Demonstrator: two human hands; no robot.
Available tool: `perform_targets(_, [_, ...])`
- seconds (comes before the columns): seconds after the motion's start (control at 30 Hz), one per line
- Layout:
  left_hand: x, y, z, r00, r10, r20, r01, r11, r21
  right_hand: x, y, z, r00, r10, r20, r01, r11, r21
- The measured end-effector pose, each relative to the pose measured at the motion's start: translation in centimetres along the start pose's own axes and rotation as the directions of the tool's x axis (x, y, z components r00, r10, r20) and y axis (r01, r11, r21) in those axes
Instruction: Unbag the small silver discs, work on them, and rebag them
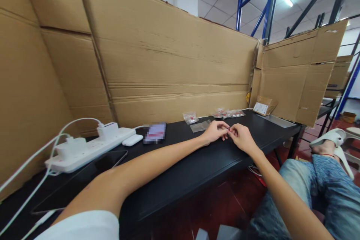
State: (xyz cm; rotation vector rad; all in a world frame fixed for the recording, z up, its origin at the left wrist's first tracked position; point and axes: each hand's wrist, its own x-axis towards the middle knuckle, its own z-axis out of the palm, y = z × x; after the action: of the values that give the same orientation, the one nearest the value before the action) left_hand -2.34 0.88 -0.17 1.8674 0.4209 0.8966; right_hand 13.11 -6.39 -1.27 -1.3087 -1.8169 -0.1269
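Above the black table, my left hand and my right hand meet fingertip to fingertip. Both are closed in a pinch around a small dark reddish piece, mostly hidden by the fingers and too small to name. Just behind my left hand lies a flat clear plastic bag. Farther back are a small clear bag with a red and white item in it and a row of several similar bagged items.
A white power strip with chargers and cables, a white earbud case, a blurred-out phone and a dark tablet lie to the left. Cardboard walls enclose the table. A labelled package sits at the far right.
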Motion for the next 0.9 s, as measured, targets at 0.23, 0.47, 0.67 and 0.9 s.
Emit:
perform_targets(0.23, [0.1,0.0,-0.2,0.974,-0.033,-0.223,0.096,0.956,0.278,0.1,-0.8,-0.4,0.985,0.093,-0.146,-0.084,0.994,0.067])
perform_targets(0.47, [0.0,-0.3,-0.7,0.965,0.018,-0.261,0.159,0.751,0.641,0.2,0.5,-0.7,0.914,0.342,-0.22,-0.348,0.937,0.011])
perform_targets(0.67, [-0.2,-0.2,-0.5,0.981,0.044,-0.189,0.128,0.584,0.802,0.3,1.0,-0.7,0.863,0.471,-0.184,-0.458,0.882,0.11])
perform_targets(0.9, [-1.1,0.9,0.6,0.969,0.214,0.119,-0.211,0.483,0.85,0.3,0.4,-1.1,0.901,0.392,-0.186,-0.393,0.919,0.035])
